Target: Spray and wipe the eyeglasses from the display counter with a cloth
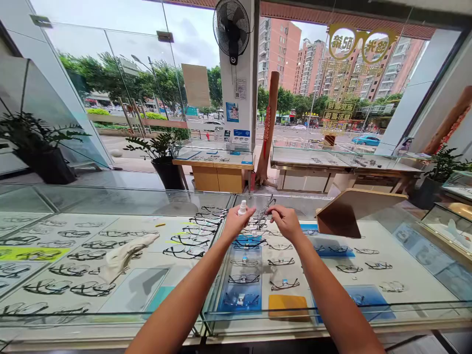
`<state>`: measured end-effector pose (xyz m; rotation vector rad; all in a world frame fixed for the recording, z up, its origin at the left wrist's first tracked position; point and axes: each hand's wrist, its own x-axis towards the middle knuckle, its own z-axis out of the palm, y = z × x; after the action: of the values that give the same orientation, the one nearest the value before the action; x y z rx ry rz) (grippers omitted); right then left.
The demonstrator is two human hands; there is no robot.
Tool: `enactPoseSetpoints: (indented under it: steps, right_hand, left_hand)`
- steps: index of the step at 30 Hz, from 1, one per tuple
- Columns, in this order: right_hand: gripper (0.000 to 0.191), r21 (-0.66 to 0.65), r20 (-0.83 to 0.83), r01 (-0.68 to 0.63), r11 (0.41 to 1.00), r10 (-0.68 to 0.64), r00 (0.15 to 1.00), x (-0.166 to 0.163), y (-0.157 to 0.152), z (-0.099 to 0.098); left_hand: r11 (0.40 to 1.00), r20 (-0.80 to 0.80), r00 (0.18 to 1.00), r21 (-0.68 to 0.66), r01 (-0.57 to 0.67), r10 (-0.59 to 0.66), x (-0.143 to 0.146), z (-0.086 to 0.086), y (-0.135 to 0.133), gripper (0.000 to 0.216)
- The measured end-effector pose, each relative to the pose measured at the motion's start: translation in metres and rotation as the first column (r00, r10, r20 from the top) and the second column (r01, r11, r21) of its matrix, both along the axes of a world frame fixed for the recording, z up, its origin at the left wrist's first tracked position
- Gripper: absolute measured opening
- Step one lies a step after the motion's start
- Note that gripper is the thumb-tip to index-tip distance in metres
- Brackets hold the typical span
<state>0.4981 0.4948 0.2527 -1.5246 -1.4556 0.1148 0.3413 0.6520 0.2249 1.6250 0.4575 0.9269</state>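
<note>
My left hand (pixel 235 222) is closed around a small white bottle (pixel 242 208), its nozzle pointing up. My right hand (pixel 285 221) pinches a thin pair of glasses (pixel 266 208), held up just right of the bottle. Both hands hover over a glass display counter (pixel 121 196), close together near its middle. Under the glass lie several rows of spectacle frames (pixel 191 241) on white, blue and yellow trays.
A crumpled white cloth (pixel 123 254) lies on the glass to the left. A brown angled stand (pixel 350 211) sits on the counter at the right. Beyond are more display counters (pixel 317 162), potted plants (pixel 165 157), a pillar with a fan (pixel 231 29) and shop windows.
</note>
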Motion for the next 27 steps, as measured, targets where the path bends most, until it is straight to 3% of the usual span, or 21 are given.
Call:
enactPoseSetpoints:
  steps: [3, 6, 14, 18, 20, 22, 24, 27]
  right_hand:
    - [0.033, 0.028, 0.003, 0.028, 0.999, -0.028, 1.000, 0.003, 0.010, -0.029]
    - [0.033, 0.033, 0.039, 0.011, 0.999, -0.012, 0.999, 0.002, 0.009, -0.041]
    - [0.034, 0.036, 0.118, -0.010, 0.999, 0.005, 0.993, -0.008, 0.010, -0.043]
    - [0.031, 0.082, 0.104, -0.051, 0.995, 0.042, 0.994, -0.014, 0.008, -0.043]
    - [0.027, 0.105, 0.013, -0.041, 0.994, 0.039, 0.999, -0.017, 0.009, -0.044]
    - [0.023, 0.123, -0.181, 0.017, 0.992, 0.006, 0.983, -0.021, 0.013, -0.047]
    - [0.026, 0.107, -0.402, 0.050, 0.993, -0.002, 0.916, -0.022, 0.019, -0.050]
    - [0.034, 0.073, -0.632, -0.051, 0.996, 0.086, 0.770, -0.021, 0.029, -0.056]
  left_hand:
    - [0.998, -0.063, 0.996, -0.013, 0.059, -0.060, -0.004, -0.014, -0.002, 0.050]
    - [0.994, -0.103, 0.990, -0.064, 0.089, -0.095, -0.008, -0.017, -0.003, 0.049]
    - [0.943, -0.146, 0.956, -0.256, 0.212, -0.255, -0.008, -0.018, -0.003, 0.049]
    - [0.943, -0.113, 0.968, -0.277, 0.187, -0.225, -0.009, -0.015, -0.004, 0.047]
    - [0.949, -0.091, 0.980, -0.281, 0.143, -0.175, -0.008, -0.014, -0.005, 0.048]
    - [0.951, -0.078, 0.989, -0.292, 0.101, -0.129, -0.007, -0.014, -0.005, 0.050]
    - [0.951, -0.079, 0.991, -0.297, 0.080, -0.108, -0.006, -0.013, -0.005, 0.052]
    - [0.958, -0.087, 0.989, -0.271, 0.090, -0.118, -0.005, -0.013, -0.007, 0.051]
